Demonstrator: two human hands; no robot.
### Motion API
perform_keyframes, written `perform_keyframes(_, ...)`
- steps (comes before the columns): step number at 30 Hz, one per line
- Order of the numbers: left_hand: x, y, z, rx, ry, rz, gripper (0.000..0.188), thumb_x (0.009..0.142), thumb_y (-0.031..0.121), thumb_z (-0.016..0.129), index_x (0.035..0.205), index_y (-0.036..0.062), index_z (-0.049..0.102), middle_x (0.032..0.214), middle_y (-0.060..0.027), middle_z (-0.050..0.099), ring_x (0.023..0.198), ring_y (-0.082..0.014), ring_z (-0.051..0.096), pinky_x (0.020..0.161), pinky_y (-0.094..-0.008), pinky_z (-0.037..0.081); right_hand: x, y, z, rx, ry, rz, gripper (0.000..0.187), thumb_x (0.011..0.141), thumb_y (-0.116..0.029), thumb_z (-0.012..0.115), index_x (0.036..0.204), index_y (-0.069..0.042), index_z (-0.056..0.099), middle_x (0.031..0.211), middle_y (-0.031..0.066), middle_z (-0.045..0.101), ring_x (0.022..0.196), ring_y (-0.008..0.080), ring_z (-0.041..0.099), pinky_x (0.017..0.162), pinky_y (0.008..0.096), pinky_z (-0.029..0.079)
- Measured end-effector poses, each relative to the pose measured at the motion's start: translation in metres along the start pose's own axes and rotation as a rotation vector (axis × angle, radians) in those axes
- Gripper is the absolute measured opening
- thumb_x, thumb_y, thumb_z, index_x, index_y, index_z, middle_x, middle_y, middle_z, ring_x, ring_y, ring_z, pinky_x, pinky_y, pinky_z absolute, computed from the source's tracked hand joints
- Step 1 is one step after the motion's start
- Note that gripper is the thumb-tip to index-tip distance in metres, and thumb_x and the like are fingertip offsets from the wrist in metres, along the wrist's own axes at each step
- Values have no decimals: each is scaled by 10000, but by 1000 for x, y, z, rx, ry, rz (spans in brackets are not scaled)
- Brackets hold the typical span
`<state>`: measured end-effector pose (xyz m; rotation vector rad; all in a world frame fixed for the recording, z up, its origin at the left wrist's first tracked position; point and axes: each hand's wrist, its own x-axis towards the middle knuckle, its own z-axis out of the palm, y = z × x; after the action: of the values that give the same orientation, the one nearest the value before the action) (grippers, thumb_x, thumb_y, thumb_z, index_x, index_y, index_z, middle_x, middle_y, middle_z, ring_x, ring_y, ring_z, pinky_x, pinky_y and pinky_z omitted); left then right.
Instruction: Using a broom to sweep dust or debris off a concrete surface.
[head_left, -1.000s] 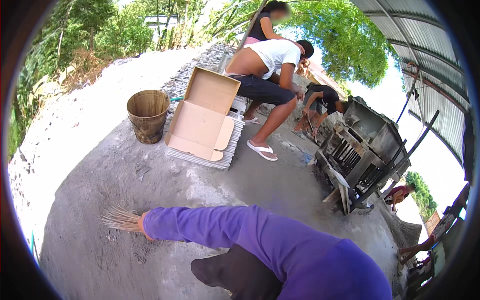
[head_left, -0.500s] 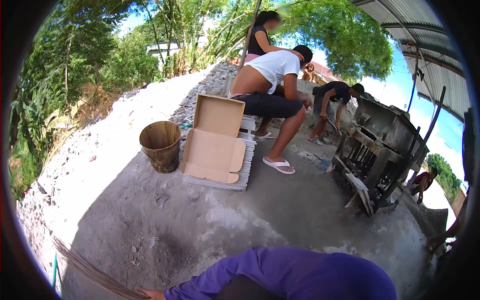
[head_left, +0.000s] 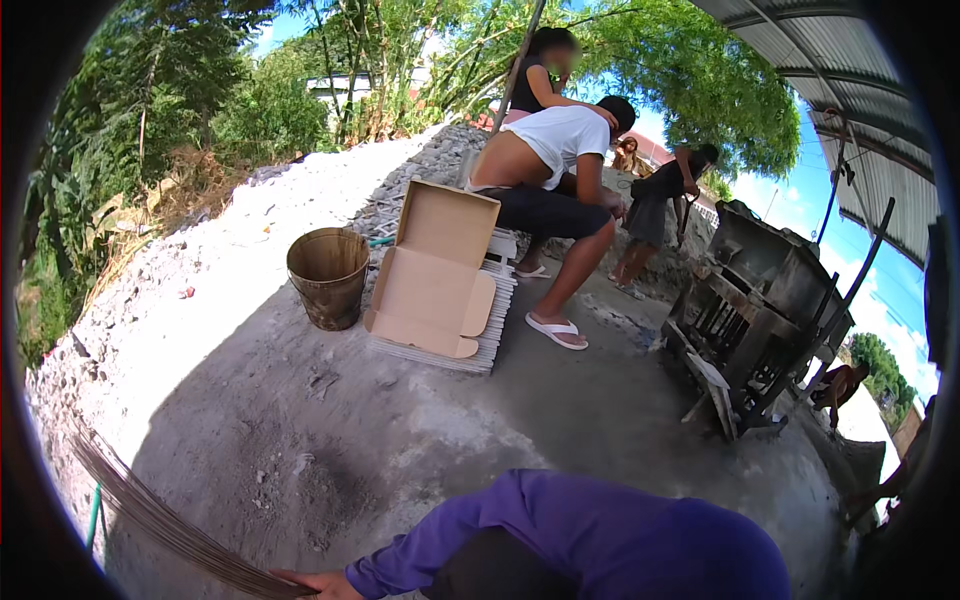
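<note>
My right hand (head_left: 322, 584), at the end of a purple sleeve (head_left: 500, 520) that reaches in from the lower right, grips a stick broom (head_left: 175, 510) made of thin brown sticks. The bundle fans out to the left, low over the dusty concrete floor (head_left: 230, 440). Fingers wrap the bundle's near end, partly cut off by the lower edge. Loose grit (head_left: 325, 495) lies on the floor ahead of the hand. My left hand is out of view.
A stained bucket (head_left: 329, 275) stands beside an opened brown cardboard box (head_left: 425, 300) on a stack of flat pieces. A person in a white shirt (head_left: 560, 145) sits behind it. A sooty structure (head_left: 755, 310) stands right; a gravel heap (head_left: 210, 260) lies left.
The broom's spread end has shifted left and up, and my purple sleeve has risen slightly. Far back, the stooping person has straightened up. The whole view has tilted a little.
</note>
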<state>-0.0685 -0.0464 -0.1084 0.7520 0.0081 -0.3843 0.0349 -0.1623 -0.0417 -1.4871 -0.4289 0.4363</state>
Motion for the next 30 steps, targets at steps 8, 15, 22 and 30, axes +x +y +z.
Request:
perform_keyframes(8,4,5,-2,214,49,51,368,865,185,594,1169,42,445,851,-79,499,707,-198,490,630,-325,408,-6,-17,-9,220,-187,109,622,874,-431,630,1300,-26,430,1132,62,559,1071,173,482,942,348,403)
perform_keyframes(15,9,15,6,398,87,90,272,847,157,633,1073,89,497,612,-31,514,454,-134,488,414,-257,430,-1,-11,-20,160,-252,420,603,833,-440,677,1231,-23,498,1052,75,595,968,164,538,841,336,474)
perform_keyframes(22,10,26,21,395,264,49,229,805,91,651,967,105,489,578,-23,487,395,-99,437,346,-243,351,-19,74,-79,-197,-219,607,752,820,-352,662,1394,-71,266,947,152,622,873,238,607,749,374,501)
perform_keyframes(30,9,19,-36,501,410,104,287,777,70,651,1018,94,497,599,-33,486,405,-111,436,344,-263,359,-74,41,-117,-682,-486,431,689,801,-321,675,1335,14,397,993,172,635,961,315,604,798,432,478)
